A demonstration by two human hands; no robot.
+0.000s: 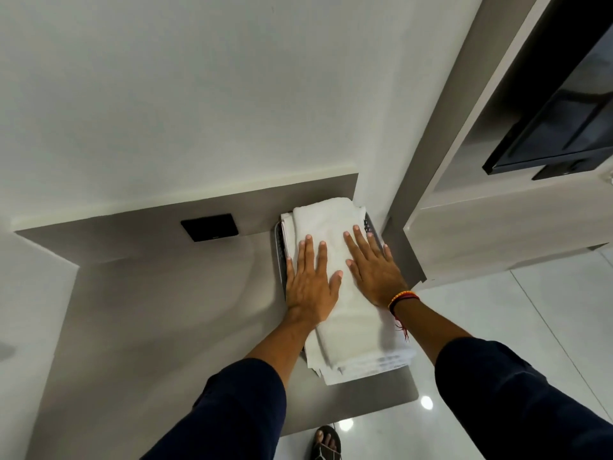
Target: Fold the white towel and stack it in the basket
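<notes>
A folded white towel [335, 237] lies on top of a stack of white towels that fills a grey perforated basket [279, 247] at the right end of a grey counter. The stack hangs over the basket's near edge, and most of the basket is hidden under it. My left hand [310, 280] rests flat on the towel's left side with fingers spread. My right hand [373, 265] lies flat on its right side, fingers apart, with a red and yellow thread band at the wrist. Neither hand grips the cloth.
The grey counter [159, 313] stretches to the left against a white wall, with a black square switch plate [209, 227] on its backsplash. A dark screen [560, 127] hangs at the upper right. The white tiled floor [497, 313] and a sandalled foot [326, 443] show below.
</notes>
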